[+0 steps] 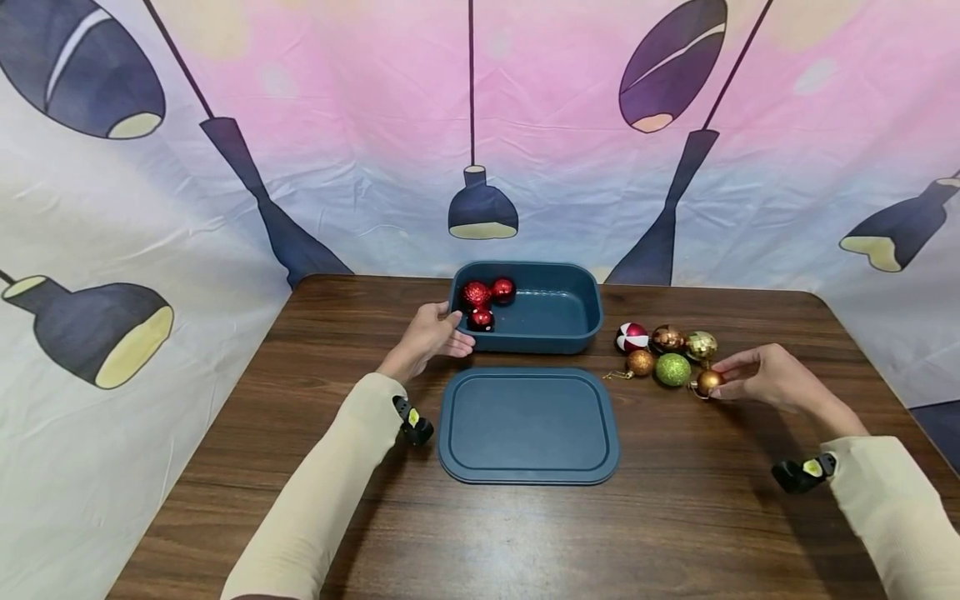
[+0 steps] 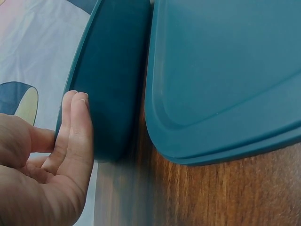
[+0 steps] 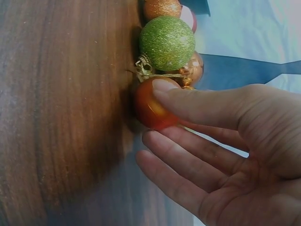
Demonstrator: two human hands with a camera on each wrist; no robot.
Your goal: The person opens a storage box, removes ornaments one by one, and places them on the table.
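Observation:
At the back of the table, my left hand (image 1: pixel 431 336) holds the front left corner of a dark teal plastic box (image 1: pixel 558 342). The left wrist view shows its fingers (image 2: pixel 77 132) lying along the box's outer wall. Three red Christmas baubles (image 1: pixel 476 295) lie in the left end of the box. On the right, my right hand (image 1: pixel 772 379) pinches a shiny orange-gold bauble (image 3: pixel 149 107) between thumb and fingers, low at the tabletop. Beside it sit a glittery green bauble (image 1: pixel 672 370), a gold one (image 1: pixel 701 345), a copper one (image 1: pixel 667 338), an orange one (image 1: pixel 640 362) and a red-and-white one (image 1: pixel 632 337).
The teal lid (image 1: pixel 528 425) lies flat on the wooden table (image 1: pixel 517 542), just in front of the box. Behind the table hangs a cloth (image 1: pixel 375 150) printed with lamps. A gold string loop (image 1: pixel 618 375) trails from the orange bauble.

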